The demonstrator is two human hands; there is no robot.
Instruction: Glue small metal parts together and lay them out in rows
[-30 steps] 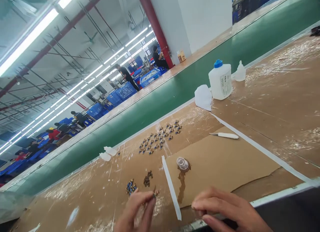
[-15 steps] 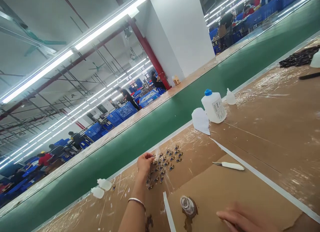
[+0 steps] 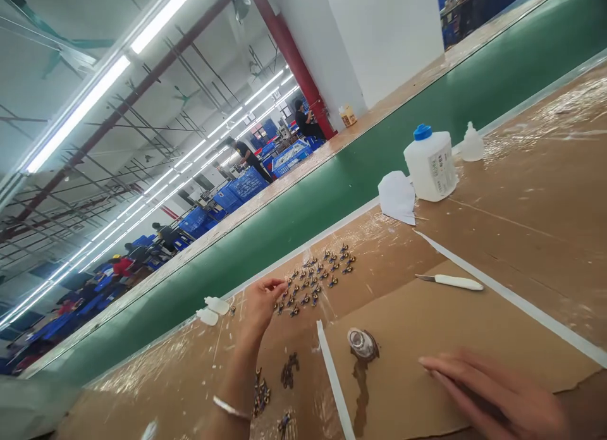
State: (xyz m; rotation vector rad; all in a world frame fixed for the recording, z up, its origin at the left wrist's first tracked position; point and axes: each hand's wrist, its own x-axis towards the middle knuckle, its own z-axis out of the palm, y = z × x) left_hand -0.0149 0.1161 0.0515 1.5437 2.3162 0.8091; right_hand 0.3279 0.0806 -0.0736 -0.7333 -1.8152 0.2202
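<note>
My left hand (image 3: 263,304), with a bracelet on its wrist, reaches to the left edge of a group of small dark-and-tan figurines (image 3: 313,281) on the brown table. Its thumb and fingertips are pinched together; anything between them is too small to make out. Over the cardboard sheet (image 3: 403,313), my right hand (image 3: 497,389) is slightly blurred. Its thumb and forefinger point left, close together, and I cannot make out what they hold. Left of it stands a small glass jar (image 3: 361,344) in a dark wet stain. A white-handled knife (image 3: 458,282) lies farther back on the cardboard.
A blue-capped jug (image 3: 430,165), a white paper piece (image 3: 397,196) and a dropper bottle (image 3: 472,143) stand at the back. Two small bottles (image 3: 212,310) lie left. More figurines (image 3: 261,396) are beside my left forearm. A green belt (image 3: 265,231) runs behind; people work beyond.
The camera view has shifted, showing more of the near table. My left hand has drawn slightly back from the figurines. More of my right hand shows now, still over the cardboard.
</note>
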